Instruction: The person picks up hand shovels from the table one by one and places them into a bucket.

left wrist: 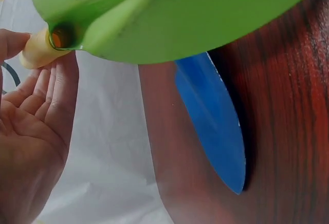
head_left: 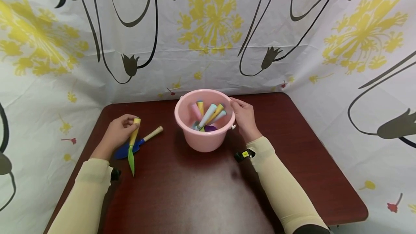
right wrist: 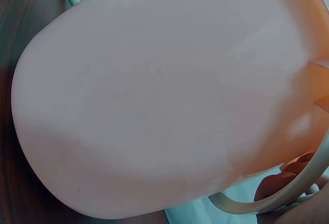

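Observation:
My left hand point(head_left: 118, 131) pinches the yellow handle of a small green-bladed garden trowel point(head_left: 131, 159), whose blade points down toward the table. Behind it a blue trowel point(head_left: 121, 151) with a pale wooden handle lies on the table; in the left wrist view its blue blade point(left wrist: 211, 124) shows below the green one. With thumb and fingers, my right hand point(head_left: 245, 118) grips the rim of a pink bucket point(head_left: 205, 142). Inside lie several tools with yellow, light blue and pink handles point(head_left: 207, 115); their lower parts are mostly hidden. The bucket's wall point(right wrist: 154, 95) fills the right wrist view.
A dark red-brown wooden table point(head_left: 182, 198) with rounded corners carries everything. White cloth point(head_left: 201, 71) printed with yellow and grey flowers hangs behind it and at both sides. The bucket's pale handle point(right wrist: 267, 203) curves past its side near my right hand.

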`<action>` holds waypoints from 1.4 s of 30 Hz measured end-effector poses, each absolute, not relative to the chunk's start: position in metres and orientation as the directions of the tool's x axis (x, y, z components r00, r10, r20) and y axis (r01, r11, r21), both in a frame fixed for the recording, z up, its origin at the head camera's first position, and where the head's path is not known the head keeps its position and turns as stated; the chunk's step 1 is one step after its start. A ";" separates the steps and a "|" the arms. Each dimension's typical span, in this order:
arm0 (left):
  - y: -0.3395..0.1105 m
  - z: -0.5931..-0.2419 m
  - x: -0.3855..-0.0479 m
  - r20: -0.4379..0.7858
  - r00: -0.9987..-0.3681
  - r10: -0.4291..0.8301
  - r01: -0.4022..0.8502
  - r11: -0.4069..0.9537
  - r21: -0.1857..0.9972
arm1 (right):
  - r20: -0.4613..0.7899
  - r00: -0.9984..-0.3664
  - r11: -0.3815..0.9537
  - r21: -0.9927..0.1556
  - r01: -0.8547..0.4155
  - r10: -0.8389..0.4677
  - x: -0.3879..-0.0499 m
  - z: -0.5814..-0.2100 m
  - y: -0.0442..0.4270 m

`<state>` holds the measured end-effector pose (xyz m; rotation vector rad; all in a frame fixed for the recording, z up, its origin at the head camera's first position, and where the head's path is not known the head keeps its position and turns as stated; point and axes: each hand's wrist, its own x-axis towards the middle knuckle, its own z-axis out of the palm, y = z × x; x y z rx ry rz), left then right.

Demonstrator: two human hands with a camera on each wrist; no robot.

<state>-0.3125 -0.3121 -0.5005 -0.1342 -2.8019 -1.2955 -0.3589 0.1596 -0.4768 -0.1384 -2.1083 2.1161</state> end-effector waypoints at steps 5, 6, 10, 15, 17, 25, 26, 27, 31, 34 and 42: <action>-0.312 -0.497 -0.308 0.093 -0.993 0.075 0.119 0.608 0.785 | 0.047 -0.983 -0.018 -0.999 -0.051 0.176 -0.360 -0.478 0.160; -0.311 -0.497 -0.307 0.094 -0.993 0.076 0.121 0.602 0.789 | 0.047 -0.983 -0.022 -0.998 -0.052 0.177 -0.360 -0.478 0.160; -0.312 -0.496 -0.304 0.112 -0.991 0.073 0.133 0.594 0.793 | 0.044 -0.983 -0.026 -0.998 -0.050 0.177 -0.360 -0.479 0.160; -0.312 -0.494 -0.300 0.146 -0.987 0.063 0.155 0.574 0.804 | 0.041 -0.983 -0.022 -0.999 -0.046 0.178 -0.359 -0.479 0.160; -0.311 -0.494 -0.299 0.160 -0.985 0.062 0.167 0.561 0.811 | 0.045 -0.983 -0.022 -0.999 -0.049 0.179 -0.359 -0.479 0.160; -0.307 -0.489 -0.296 0.208 -0.976 0.064 0.211 0.518 0.829 | 0.046 -0.984 -0.027 -0.998 -0.051 0.171 -0.361 -0.480 0.160; -0.307 -0.489 -0.296 0.213 -0.975 0.066 0.216 0.514 0.830 | 0.046 -0.984 -0.027 -0.998 -0.051 0.169 -0.361 -0.480 0.160; -0.306 -0.489 -0.296 0.218 -0.974 0.069 0.222 0.512 0.830 | 0.047 -0.985 -0.026 -0.998 -0.052 0.168 -0.362 -0.480 0.160; -0.306 -0.488 -0.296 0.233 -0.969 0.077 0.240 0.504 0.829 | 0.046 -0.985 -0.017 -0.999 -0.049 0.165 -0.362 -0.480 0.160; -0.305 -0.486 -0.295 0.241 -0.967 0.082 0.250 0.487 0.837 | 0.045 -0.985 -0.006 -0.999 -0.047 0.166 -0.362 -0.480 0.160; -0.299 -0.481 -0.292 0.283 -0.955 0.089 0.294 0.402 0.867 | 0.045 -0.984 -0.006 -0.999 -0.046 0.173 -0.362 -0.480 0.160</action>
